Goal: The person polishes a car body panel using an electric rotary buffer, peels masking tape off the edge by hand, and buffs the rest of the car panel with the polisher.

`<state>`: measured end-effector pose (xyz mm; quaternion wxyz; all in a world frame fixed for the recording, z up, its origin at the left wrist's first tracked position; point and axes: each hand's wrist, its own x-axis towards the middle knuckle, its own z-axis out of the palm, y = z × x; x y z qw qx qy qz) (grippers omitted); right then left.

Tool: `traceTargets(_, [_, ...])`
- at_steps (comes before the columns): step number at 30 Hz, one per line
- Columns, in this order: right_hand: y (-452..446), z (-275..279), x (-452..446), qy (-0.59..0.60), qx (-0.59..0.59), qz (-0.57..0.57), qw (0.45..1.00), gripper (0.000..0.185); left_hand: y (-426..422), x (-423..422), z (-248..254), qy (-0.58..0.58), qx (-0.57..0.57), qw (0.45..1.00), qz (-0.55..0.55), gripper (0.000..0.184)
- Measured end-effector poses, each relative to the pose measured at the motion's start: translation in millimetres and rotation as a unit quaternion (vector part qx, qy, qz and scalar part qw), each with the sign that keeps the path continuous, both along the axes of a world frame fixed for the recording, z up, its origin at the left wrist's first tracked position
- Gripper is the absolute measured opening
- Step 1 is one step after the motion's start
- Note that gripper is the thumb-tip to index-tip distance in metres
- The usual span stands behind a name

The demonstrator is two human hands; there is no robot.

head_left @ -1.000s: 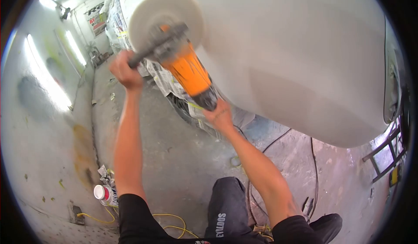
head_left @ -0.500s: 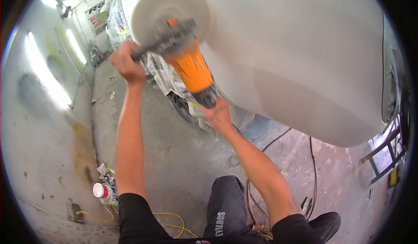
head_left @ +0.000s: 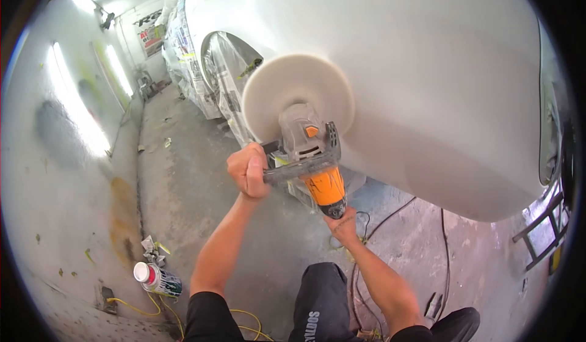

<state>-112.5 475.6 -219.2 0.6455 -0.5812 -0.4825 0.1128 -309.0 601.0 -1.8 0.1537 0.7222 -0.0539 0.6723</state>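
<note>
An orange and grey rotary polisher (head_left: 325, 186) is held out in front of me. My left hand (head_left: 248, 170) wraps round its black side handle. At the rear end of the body, my right hand (head_left: 343, 225) is closed on the grip, with most of its fingers hidden behind the tool. The large pale round pad (head_left: 268, 88) looks smeared, as if spinning. It lies against or very close to the light grey car body panel (head_left: 439, 91), beside the wheel arch; I cannot tell how firmly it touches.
Newspaper and plastic masking (head_left: 189, 67) covers the car's front part and wheel. Dark cables (head_left: 445, 250) run over the concrete floor. A paint-splashed can (head_left: 160, 279) stands by the left wall, near a yellow cord (head_left: 146, 311). A dark metal stand (head_left: 542, 232) is at right.
The polisher has moved down and to the right across the panel, both hands going with it. More of the masked wheel arch now shows.
</note>
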Motion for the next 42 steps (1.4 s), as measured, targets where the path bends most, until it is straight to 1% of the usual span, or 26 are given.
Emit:
traceTargets(1, [3.2,9.7,-0.1,-0.008,0.000,0.009,1.000,0.035,-2.4,2.4,1.6,-0.014,-0.028,0.999,0.017,0.039])
traceTargets(3, [17.0,34.6,-2.4,-0.028,-0.002,0.011,1.000,0.037,38.3,-9.6,16.4,-0.040,-0.004,0.998,0.047,0.028])
traceTargets(4, [33.7,56.8,-5.0,-0.043,-0.002,0.005,0.999,0.038,56.8,-15.2,36.5,-0.089,0.143,0.955,0.243,0.014])
traceTargets(5, [43.7,86.7,-10.8,-0.056,0.004,-0.005,0.998,0.043,74.9,-20.5,58.5,-0.133,0.283,0.852,0.421,0.009])
traceTargets(7, [68.4,129.5,-13.6,-0.085,0.001,-0.023,0.996,0.050,96.4,-31.6,101.2,-0.128,0.268,0.826,0.478,0.028])
traceTargets(9, [71.1,145.1,-5.7,-0.094,-0.010,-0.035,0.995,0.052,110.7,-32.5,127.0,-0.141,0.239,0.814,0.510,0.034])
traceTargets(10, [61.2,155.2,-3.0,-0.085,-0.029,-0.026,0.996,0.047,111.8,-28.2,122.7,-0.137,0.241,0.818,0.504,0.034])
traceTargets(12, [45.4,153.6,2.6,-0.073,-0.044,-0.019,0.996,0.042,113.6,-25.7,105.5,-0.147,0.172,0.866,0.445,0.030])
traceTargets(13, [26.2,135.0,5.2,-0.086,-0.040,-0.042,0.995,0.040,101.7,-14.5,92.3,-0.156,0.179,0.887,0.395,0.021])
traceTargets(15, [-17.0,103.5,11.0,-0.079,-0.022,-0.072,0.994,0.039,98.4,1.3,49.8,-0.176,0.115,0.954,0.214,0.014])
traceTargets(17, [-72.5,85.7,11.2,-0.018,-0.037,-0.072,0.997,0.039,26.5,42.0,48.6,-0.167,0.191,0.954,0.162,0.004])
traceTargets(18, [-96.6,81.2,12.0,0.015,-0.064,-0.065,0.996,0.040,-13.6,57.9,56.5,-0.141,0.121,0.983,-0.003,0.008])
traceTargets(19, [-118.2,80.3,9.0,0.025,-0.062,-0.086,0.994,0.038,-47.6,69.6,63.6,-0.111,0.048,0.978,-0.170,0.016])
traceTargets(21, [-142.0,66.1,-1.5,0.032,-0.062,-0.108,0.992,0.035,-81.0,79.7,69.0,-0.031,0.010,0.978,-0.208,0.024])
traceTargets(22, [-149.5,61.0,-5.6,0.021,-0.047,-0.137,0.989,0.032,-89.0,81.7,71.6,-0.038,0.011,0.977,-0.211,0.024])
traceTargets(24, [-151.9,59.0,-1.5,0.007,-0.026,-0.175,0.984,0.030,-98.9,91.0,77.4,0.010,0.025,0.970,-0.240,0.023])
traceTargets(26, [-146.2,73.1,-5.4,0.028,-0.018,-0.166,0.986,0.023,-90.2,92.1,78.2,-0.027,0.037,0.972,-0.230,0.023])
traceTargets(27, [-137.1,74.8,1.7,0.044,0.011,-0.130,0.991,0.021,-81.8,90.0,74.2,-0.052,0.030,0.972,-0.226,0.022])
traceTargets(29, [-131.5,87.9,12.4,-0.002,-0.068,-0.098,0.993,0.024,-59.4,83.2,70.0,-0.134,0.012,0.977,-0.165,0.023])
traceTargets(31, [-111.3,107.9,27.1,-0.069,-0.067,-0.070,0.993,0.030,-19.0,70.3,60.9,-0.239,0.029,0.967,0.089,0.027])
traceTargets(33, [-97.0,127.2,31.4,-0.087,-0.064,-0.073,0.991,0.036,10.2,41.2,68.1,-0.236,-0.173,0.953,-0.081,0.031])
traceTargets(36, [-104.1,150.4,40.3,-0.109,-0.097,-0.086,0.986,0.034,6.2,41.2,85.0,-0.229,-0.178,0.951,-0.110,0.030])
traceTargets(37, [-113.7,149.0,46.1,-0.109,-0.094,-0.087,0.986,0.034,-16.9,55.1,92.8,-0.269,-0.199,0.939,-0.078,0.032])
traceTargets(40, [-157.8,131.7,63.6,-0.138,-0.085,-0.081,0.983,0.042,-64.3,79.4,88.3,-0.298,-0.226,0.926,-0.043,0.036])
traceTargets(41, [-181.9,127.8,63.9,-0.084,-0.071,-0.081,0.991,0.041,-91.3,83.7,91.5,-0.214,-0.154,0.953,-0.147,0.037])
traceTargets(42, [-204.7,124.7,63.9,-0.031,-0.057,-0.079,0.995,0.041,-125.8,101.9,98.3,-0.199,-0.122,0.957,-0.171,0.036])
